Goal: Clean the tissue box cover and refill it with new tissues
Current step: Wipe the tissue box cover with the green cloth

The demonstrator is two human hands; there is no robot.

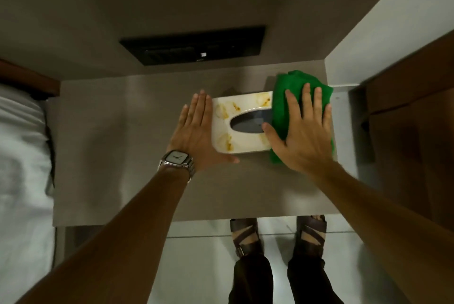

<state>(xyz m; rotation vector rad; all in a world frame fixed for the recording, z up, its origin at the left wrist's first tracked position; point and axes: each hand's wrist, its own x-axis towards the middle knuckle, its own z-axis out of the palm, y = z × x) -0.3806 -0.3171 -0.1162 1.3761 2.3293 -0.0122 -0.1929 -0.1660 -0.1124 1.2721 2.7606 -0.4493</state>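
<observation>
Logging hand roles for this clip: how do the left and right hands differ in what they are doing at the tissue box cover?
The left hand lies bare against the left end of the tissue box cover, seemingly bracing it; the right hand presses a green cloth onto its right end. The left wrist wears a watch; the right wrist is bare. Both hands are flat, fingers extended.

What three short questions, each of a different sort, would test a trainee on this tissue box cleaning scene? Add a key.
1. True or false: the green cloth lies under the right hand.
2. Which hand braces the white tissue box cover? A) left B) right
3. Fill in: yellowish ____ still mark the cover's top.

Key: 1 true. 2 A, the left hand lies flat against its end. 3 stains.
</observation>
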